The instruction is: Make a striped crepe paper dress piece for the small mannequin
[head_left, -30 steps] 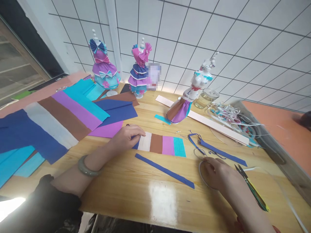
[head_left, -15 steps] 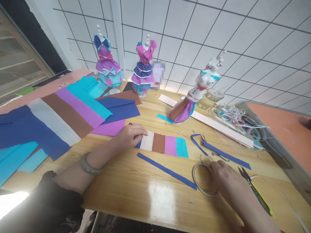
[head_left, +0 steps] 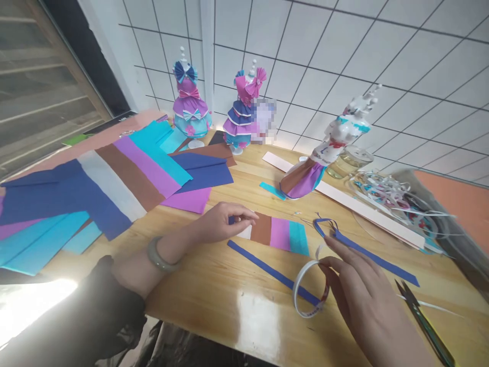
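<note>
The left hand (head_left: 219,223), angled in from eight o'clock, is being held half-curled over the nine o'clock end of one flat white, brown, purple and turquoise cloth-like piece (head_left: 280,233); whether anything is being gripped cannot be told. Toward five o'clock of that piece, one white ring-shaped roll (head_left: 296,291) is being pinched between thumb and forefinger of the right hand (head_left: 361,285). Two straight blue strips (head_left: 265,267) are being seen, at six and three o'clock; three small dressed white mannequins (head_left: 191,111) are being spotted from eleven round to two.
</note>
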The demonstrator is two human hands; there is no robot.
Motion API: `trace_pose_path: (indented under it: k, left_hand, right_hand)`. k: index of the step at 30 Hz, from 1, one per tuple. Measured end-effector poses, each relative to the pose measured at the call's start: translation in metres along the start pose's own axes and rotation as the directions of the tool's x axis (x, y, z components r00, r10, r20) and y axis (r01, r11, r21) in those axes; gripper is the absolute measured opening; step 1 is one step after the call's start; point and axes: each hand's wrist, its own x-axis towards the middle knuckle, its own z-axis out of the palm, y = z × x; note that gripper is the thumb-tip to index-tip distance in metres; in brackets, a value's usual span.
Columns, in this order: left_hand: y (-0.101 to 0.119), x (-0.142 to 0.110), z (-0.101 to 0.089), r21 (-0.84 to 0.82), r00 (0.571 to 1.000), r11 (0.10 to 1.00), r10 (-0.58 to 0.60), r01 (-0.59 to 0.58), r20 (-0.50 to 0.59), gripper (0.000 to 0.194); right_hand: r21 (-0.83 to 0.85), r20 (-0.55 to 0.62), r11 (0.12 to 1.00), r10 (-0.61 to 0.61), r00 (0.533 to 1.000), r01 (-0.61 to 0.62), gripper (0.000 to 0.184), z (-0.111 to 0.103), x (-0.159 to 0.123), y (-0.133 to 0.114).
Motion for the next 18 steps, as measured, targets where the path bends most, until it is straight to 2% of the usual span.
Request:
trace_pose_path:
  k: [2, 5, 7, 9, 11, 16, 18]
  left_hand:
    - [0.005, -0.002, 0.002, -0.173, 0.991, 0.979, -0.097, 0.112, 0.094, 0.024]
    - [0.010, -0.005, 0.006, -0.434, 0.950, 0.860, -0.162, 0.268, 0.266, 0.035]
    - [0.013, -0.007, 0.010, -0.525, 0.912, 0.771, -0.174, 0.361, 0.372, 0.043]
    - [0.016, -0.009, 0.014, -0.538, 0.881, 0.732, -0.182, 0.418, 0.436, 0.050]
    - [0.019, -0.011, 0.017, -0.527, 0.868, 0.727, -0.195, 0.440, 0.456, 0.051]
    - [0.018, -0.010, 0.015, -0.605, 0.886, 0.671, -0.182, 0.429, 0.427, 0.040]
    - [0.016, -0.009, 0.013, -0.593, 0.884, 0.679, -0.190, 0.433, 0.428, 0.037]
  right_hand:
    - [0.014, -0.018, 0.997, -0.070, 0.997, 0.070, 0.017, 0.002, 0.009, -0.009]
    - [0.000, -0.039, 0.989, -0.144, 0.989, 0.145, 0.020, 0.005, 0.022, -0.020]
    - [-0.020, -0.060, 0.983, -0.186, 0.981, 0.185, 0.020, 0.006, 0.031, -0.025]
    - [-0.034, -0.076, 0.974, -0.224, 0.972, 0.222, 0.021, 0.008, 0.039, -0.030]
    - [-0.038, -0.079, 0.969, -0.245, 0.966, 0.242, 0.023, 0.010, 0.046, -0.033]
    - [0.023, -0.099, 0.970, -0.239, 0.966, 0.243, 0.021, 0.024, 0.054, -0.032]
    - [0.074, -0.102, 0.972, -0.216, 0.971, 0.224, 0.020, 0.029, 0.054, -0.031]
